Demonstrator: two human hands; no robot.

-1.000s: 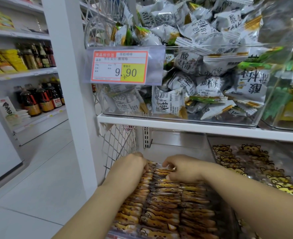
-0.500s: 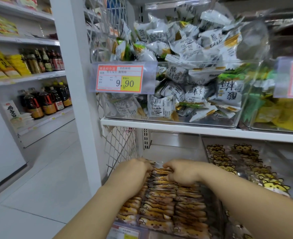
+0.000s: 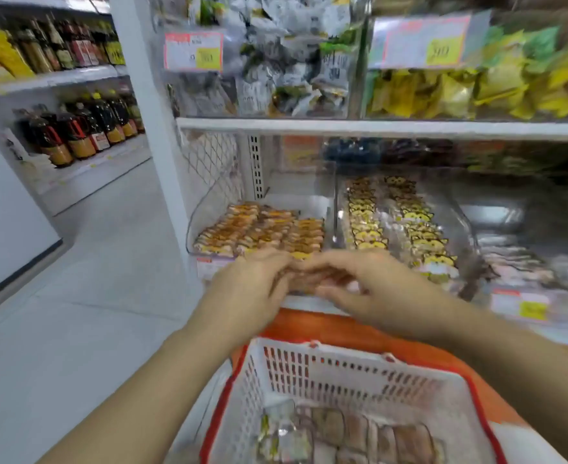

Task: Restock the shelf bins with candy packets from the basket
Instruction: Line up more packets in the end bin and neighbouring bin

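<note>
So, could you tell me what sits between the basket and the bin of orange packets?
In the head view, the left hand and right hand, fingers meeting.

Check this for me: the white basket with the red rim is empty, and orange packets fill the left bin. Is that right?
Not quite. The basket is not empty: the head view shows packets lying in its bottom. The rest stands: it is white with a red rim, and orange packets fill the left bin.
</note>
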